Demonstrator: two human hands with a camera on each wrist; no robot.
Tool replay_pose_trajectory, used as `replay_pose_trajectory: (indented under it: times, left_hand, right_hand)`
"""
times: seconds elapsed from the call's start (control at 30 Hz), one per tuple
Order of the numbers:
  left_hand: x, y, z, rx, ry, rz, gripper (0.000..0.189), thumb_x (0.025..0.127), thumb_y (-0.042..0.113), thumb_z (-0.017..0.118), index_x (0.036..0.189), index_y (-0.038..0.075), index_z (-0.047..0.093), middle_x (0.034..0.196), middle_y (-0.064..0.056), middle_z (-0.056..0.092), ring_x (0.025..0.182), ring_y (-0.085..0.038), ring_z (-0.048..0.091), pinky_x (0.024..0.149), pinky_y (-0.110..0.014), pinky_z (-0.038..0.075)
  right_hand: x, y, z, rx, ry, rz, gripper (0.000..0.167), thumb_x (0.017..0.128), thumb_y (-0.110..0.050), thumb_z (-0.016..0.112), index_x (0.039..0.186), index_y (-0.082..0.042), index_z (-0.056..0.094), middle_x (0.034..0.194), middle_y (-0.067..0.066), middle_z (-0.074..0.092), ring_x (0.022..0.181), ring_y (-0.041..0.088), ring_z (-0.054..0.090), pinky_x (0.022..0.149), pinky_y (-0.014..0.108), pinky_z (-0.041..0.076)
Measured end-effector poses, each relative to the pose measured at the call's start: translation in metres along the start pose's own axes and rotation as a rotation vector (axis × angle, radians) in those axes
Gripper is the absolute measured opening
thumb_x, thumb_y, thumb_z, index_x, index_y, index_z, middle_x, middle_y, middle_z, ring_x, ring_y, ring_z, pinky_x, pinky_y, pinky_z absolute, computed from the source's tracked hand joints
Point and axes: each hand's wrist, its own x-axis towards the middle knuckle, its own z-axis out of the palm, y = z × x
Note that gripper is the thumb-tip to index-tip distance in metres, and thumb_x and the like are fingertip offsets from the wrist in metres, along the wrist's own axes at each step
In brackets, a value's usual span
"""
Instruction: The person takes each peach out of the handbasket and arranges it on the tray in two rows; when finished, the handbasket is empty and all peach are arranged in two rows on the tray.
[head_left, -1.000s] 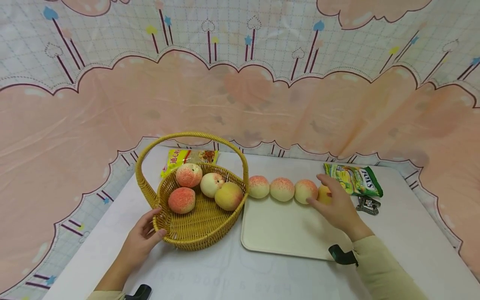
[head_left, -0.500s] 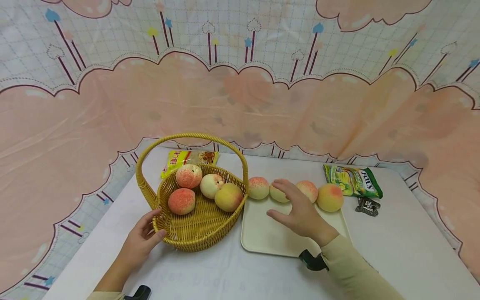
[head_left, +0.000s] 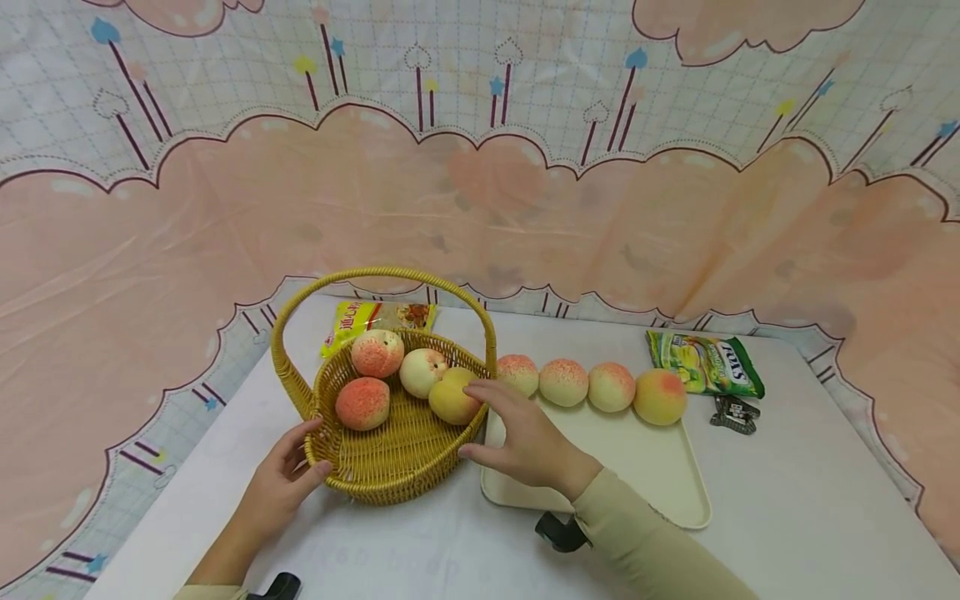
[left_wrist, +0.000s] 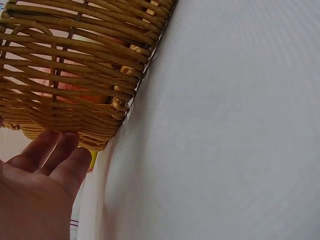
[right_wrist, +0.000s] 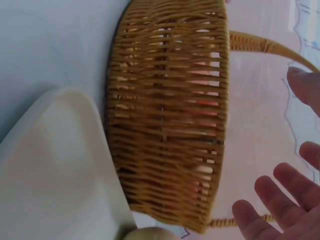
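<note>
In the head view, a yellow wicker basket (head_left: 397, 483) with an arched handle stands left of centre with several peaches inside, among them a red-speckled peach (head_left: 363, 404) and a yellow peach (head_left: 453, 396). My left hand (head_left: 285, 471) holds the basket's near-left end, thumb and fingertips at its rim; in the left wrist view the fingertips touch the woven wall. My right hand (head_left: 525, 437) hovers at the basket's right rim, fingers spread and bent loosely, holding nothing. It partly covers the yellow peach. In the right wrist view the hand is apart from the basket (right_wrist: 165, 100).
Right of the basket lies a cream tray (head_left: 637, 475). A row of peaches (head_left: 564, 383) runs along its back edge. A green candy bag (head_left: 705, 362) and a small dark wrapped packet (head_left: 735, 414) lie right of it. Behind the basket is a yellow food packet (head_left: 382, 315).
My right hand has moved left from the yellow peach at the row's right end, across the tray, to the basket's right rim. My left hand and the basket have stayed put.
</note>
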Motion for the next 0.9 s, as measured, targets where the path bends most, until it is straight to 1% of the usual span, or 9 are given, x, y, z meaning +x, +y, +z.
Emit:
replay_pose_trajectory:
  times: [0.07,0.2,0.23,0.3,0.43,0.67,0.73,0.8,0.9]
  left_hand:
    - [0.000,0.000,0.000,-0.004,0.000,0.002,0.059,0.099,0.009,0.063,0.149,-0.003,0.034,0.152,-0.031,0.030,0.133,-0.043,0.039,0.090,-0.004,0.038]
    - [-0.001,0.000,0.000,-0.012,0.007,0.007,0.058,0.099,0.007,0.063,0.149,-0.003,0.035,0.151,-0.031,0.032,0.127,-0.011,0.046,0.090,-0.005,0.040]
    - [-0.001,0.000,0.000,-0.010,0.008,0.009,0.058,0.099,0.007,0.063,0.148,-0.003,0.035,0.151,-0.031,0.032,0.127,-0.010,0.046,0.090,-0.005,0.040]
    - [-0.001,0.000,0.001,-0.010,0.009,0.014,0.058,0.098,0.007,0.063,0.148,-0.004,0.035,0.151,-0.031,0.032,0.129,-0.014,0.046,0.090,-0.005,0.039]
    - [-0.001,0.000,0.001,-0.011,0.005,0.011,0.059,0.099,0.008,0.063,0.149,-0.004,0.034,0.152,-0.031,0.030,0.133,-0.047,0.037,0.090,-0.004,0.037]
    - [-0.001,0.001,0.001,-0.009,0.004,0.001,0.059,0.099,0.008,0.063,0.149,-0.004,0.034,0.151,-0.031,0.032,0.132,-0.045,0.039,0.090,-0.005,0.039]
    - [-0.002,0.001,0.001,-0.007,0.008,0.007,0.059,0.099,0.008,0.064,0.148,-0.004,0.035,0.151,-0.031,0.032,0.131,-0.034,0.043,0.090,-0.005,0.039]
    - [-0.002,0.001,0.001,-0.009,0.012,0.017,0.058,0.098,0.007,0.064,0.148,-0.004,0.035,0.150,-0.031,0.033,0.128,-0.014,0.046,0.090,-0.005,0.039]
    - [-0.002,0.000,0.001,-0.018,0.016,0.030,0.057,0.098,0.006,0.064,0.147,-0.004,0.036,0.150,-0.032,0.034,0.117,0.012,0.042,0.090,-0.004,0.039]
  right_hand:
    - [0.006,-0.003,0.004,-0.001,-0.013,0.025,0.068,0.086,-0.026,0.081,0.141,0.000,0.051,0.146,0.018,0.049,0.135,0.031,0.044,0.110,0.046,0.039]
    - [0.020,-0.007,0.011,0.017,-0.039,0.080,0.068,0.088,-0.026,0.079,0.143,0.001,0.049,0.148,0.018,0.048,0.137,0.032,0.042,0.112,0.049,0.037]
    - [0.023,-0.007,0.013,0.021,-0.047,0.092,0.069,0.088,-0.026,0.078,0.144,0.001,0.049,0.148,0.018,0.047,0.137,0.032,0.041,0.112,0.048,0.036]
    - [0.029,-0.008,0.015,0.021,-0.060,0.111,0.068,0.089,-0.026,0.077,0.144,0.002,0.048,0.148,0.018,0.047,0.137,0.031,0.041,0.112,0.048,0.036]
    - [0.037,-0.008,0.021,-0.002,-0.084,0.150,0.068,0.089,-0.027,0.077,0.145,-0.001,0.047,0.148,0.016,0.046,0.137,0.029,0.042,0.112,0.045,0.037]
    - [0.044,-0.003,0.027,0.002,-0.114,0.212,0.068,0.090,-0.025,0.076,0.146,-0.003,0.045,0.149,0.015,0.045,0.138,0.029,0.040,0.113,0.044,0.036]
    - [0.046,-0.001,0.029,0.000,-0.114,0.226,0.068,0.090,-0.025,0.076,0.146,-0.003,0.045,0.150,0.015,0.044,0.139,0.030,0.039,0.114,0.045,0.035]
    - [0.048,0.001,0.030,-0.009,-0.119,0.242,0.068,0.090,-0.026,0.076,0.146,-0.002,0.045,0.151,0.015,0.043,0.141,0.030,0.037,0.115,0.045,0.033]
    - [0.051,0.003,0.032,-0.026,-0.132,0.262,0.069,0.091,-0.028,0.075,0.147,-0.002,0.044,0.153,0.015,0.041,0.142,0.030,0.036,0.115,0.045,0.032]
